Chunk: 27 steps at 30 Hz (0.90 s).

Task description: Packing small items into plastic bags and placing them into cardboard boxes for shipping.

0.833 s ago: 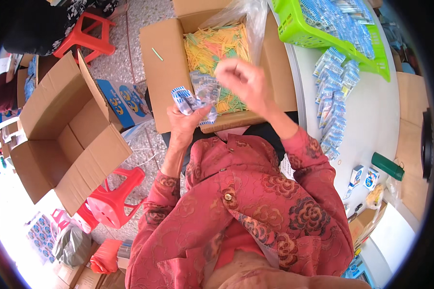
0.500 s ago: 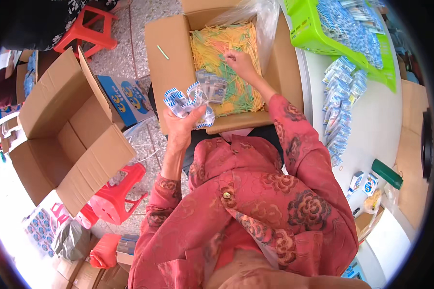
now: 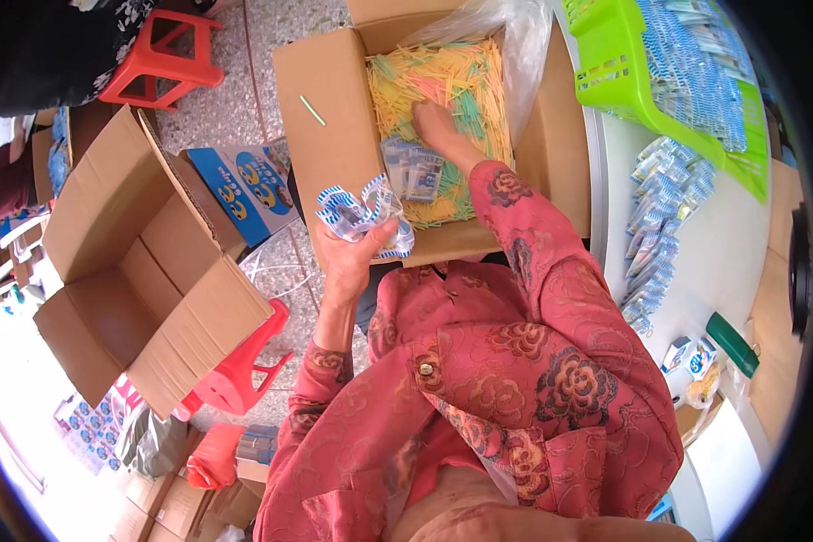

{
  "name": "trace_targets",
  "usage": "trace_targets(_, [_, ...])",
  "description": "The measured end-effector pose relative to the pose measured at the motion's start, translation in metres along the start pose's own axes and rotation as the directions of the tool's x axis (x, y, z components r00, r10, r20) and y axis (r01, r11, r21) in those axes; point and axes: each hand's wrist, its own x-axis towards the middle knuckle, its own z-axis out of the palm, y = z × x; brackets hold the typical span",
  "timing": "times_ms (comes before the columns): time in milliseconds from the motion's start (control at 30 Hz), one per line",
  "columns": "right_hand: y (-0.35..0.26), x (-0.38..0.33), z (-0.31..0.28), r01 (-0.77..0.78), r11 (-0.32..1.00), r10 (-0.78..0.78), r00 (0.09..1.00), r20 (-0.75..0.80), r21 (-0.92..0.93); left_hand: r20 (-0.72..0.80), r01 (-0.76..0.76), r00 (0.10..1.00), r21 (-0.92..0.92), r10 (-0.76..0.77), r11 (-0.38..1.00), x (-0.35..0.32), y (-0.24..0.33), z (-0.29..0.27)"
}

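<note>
My left hand is closed round a bunched strip of clear packets with blue-and-white striped edges. It is at the near left corner of an open cardboard box. Thin yellow, orange and green plastic sticks lie in a loose heap inside this box. My right hand is down on the heap with its fingers curled in; whatever they hold is hidden beneath them. Just nearer than that hand, several small filled packets rest on the sticks. One green stick lies apart on the box's left flap.
At the left an open cardboard carton leans over a red stool; another red stool is farther back. A white table on the right bears a green basket of packets, a pile of strips and a green case.
My right hand has moved left across the heap and come down into the sticks, its fingers now turned under. The left hand keeps its grip on the strip. The whole view has shifted slightly.
</note>
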Motion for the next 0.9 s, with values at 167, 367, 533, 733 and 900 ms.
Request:
trace_targets(167, [-0.011,0.009,-0.003,-0.062,0.996,0.067,0.995,0.071,-0.066,-0.01,0.011,1.0,-0.032,-0.012,0.999,0.006,-0.005,-0.001])
trace_targets(367, [-0.009,0.02,0.005,-0.093,0.994,0.099,0.988,0.119,-0.054,0.004,0.046,0.999,-0.024,-0.046,0.999,0.009,-0.007,-0.001])
trace_targets(533, [-0.015,0.02,0.002,-0.158,0.987,0.158,0.969,0.188,-0.017,-0.005,0.056,0.998,-0.003,-0.056,0.998,0.007,-0.008,-0.005])
trace_targets(733, [0.002,0.018,0.014,-0.213,0.977,0.21,0.971,0.114,0.02,-0.003,0.051,0.999,-0.001,-0.051,0.999,0.004,-0.006,-0.002])
trace_targets(900, [0.012,0.014,0.009,-0.189,0.978,0.179,0.978,0.104,0.092,0.004,0.045,0.999,0.001,-0.045,0.999,0.001,-0.006,-0.004])
